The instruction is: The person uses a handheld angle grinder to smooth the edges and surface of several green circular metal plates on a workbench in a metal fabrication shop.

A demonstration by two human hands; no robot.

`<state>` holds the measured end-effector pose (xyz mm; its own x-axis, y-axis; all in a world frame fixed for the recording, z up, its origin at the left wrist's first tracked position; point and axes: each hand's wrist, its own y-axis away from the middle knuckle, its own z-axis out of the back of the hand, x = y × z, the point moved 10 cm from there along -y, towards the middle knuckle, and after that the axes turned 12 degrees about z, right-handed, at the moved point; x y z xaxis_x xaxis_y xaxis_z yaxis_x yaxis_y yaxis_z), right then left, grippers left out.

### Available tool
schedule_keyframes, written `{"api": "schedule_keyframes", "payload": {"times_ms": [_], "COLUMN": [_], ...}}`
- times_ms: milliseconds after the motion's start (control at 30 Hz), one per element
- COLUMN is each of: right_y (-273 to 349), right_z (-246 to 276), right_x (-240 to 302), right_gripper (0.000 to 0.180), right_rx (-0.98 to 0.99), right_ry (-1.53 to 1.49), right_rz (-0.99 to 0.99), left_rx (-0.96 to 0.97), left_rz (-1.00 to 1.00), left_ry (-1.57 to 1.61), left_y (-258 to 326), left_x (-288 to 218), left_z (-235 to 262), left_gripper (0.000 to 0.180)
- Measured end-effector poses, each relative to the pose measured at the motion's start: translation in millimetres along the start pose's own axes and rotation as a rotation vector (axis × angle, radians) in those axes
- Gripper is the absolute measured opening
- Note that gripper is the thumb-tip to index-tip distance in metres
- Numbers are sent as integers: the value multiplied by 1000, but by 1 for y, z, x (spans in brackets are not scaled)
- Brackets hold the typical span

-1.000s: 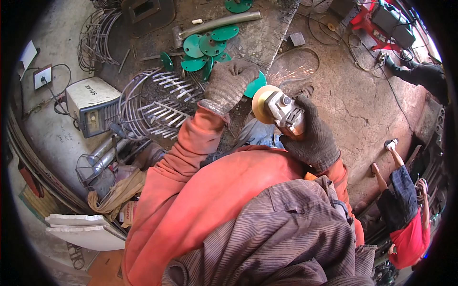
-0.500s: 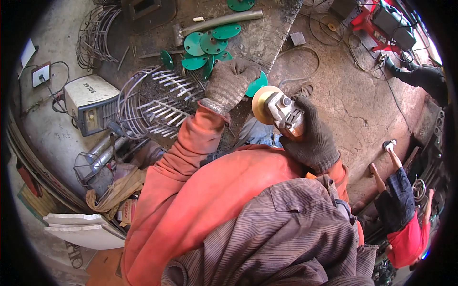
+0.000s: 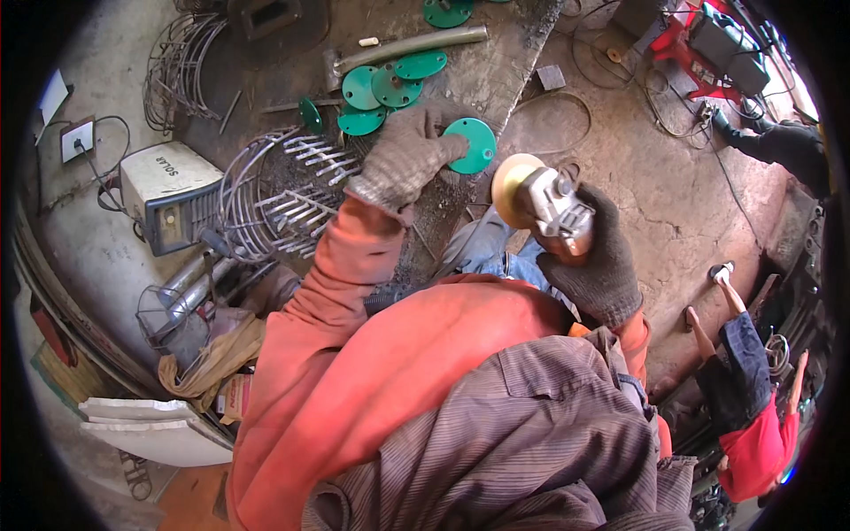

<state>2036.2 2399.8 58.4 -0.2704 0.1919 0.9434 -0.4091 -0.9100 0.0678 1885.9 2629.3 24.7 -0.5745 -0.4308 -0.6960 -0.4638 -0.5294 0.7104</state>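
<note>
My gloved left hand [image 3: 409, 157] grips the left edge of a green round metal plate [image 3: 470, 146] with small holes in it. The plate's flat face is turned up toward me. In my gloved right hand [image 3: 593, 265] is an angle grinder [image 3: 558, 208], its pale yellow disc [image 3: 515, 188] facing the plate with a small gap between them. Whether the disc spins I cannot tell. Beyond my left hand, several more green plates [image 3: 360, 87] lie in a loose pile on the dark worktop [image 3: 496, 80].
A hammer-like metal tool [image 3: 412, 46] lies behind the pile. Wire cage frames [image 3: 266, 195] and a white machine box [image 3: 170, 190] stand at left. Cables trail over the floor near a red stand [image 3: 686, 53]. People are at right, one in a red shirt [image 3: 757, 451].
The green plate has turned so that its whole face shows. My left hand has drawn slightly left and nearer, while the grinder has shifted a little right, away from the plate.
</note>
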Motion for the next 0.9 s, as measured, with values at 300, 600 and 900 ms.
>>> {"api": "schedule_keyframes", "payload": {"times_ms": [300,600,900], "right_y": [14,13,13], "right_z": [28,-1,-7], "right_x": [-24,-18,-11], "right_gripper": [94,90,92], "right_rx": [-107,-48,60], "right_ry": [-72,-153,38], "right_rz": [-27,17,57], "left_rx": [-210,-136,-19], "left_rz": [-592,-460,-403], "left_ry": [-717,-387,-408], "left_y": [50,36,37], "left_x": [-39,-8,-19], "left_z": [-7,3,-25], "left_gripper": [36,25,55]}}
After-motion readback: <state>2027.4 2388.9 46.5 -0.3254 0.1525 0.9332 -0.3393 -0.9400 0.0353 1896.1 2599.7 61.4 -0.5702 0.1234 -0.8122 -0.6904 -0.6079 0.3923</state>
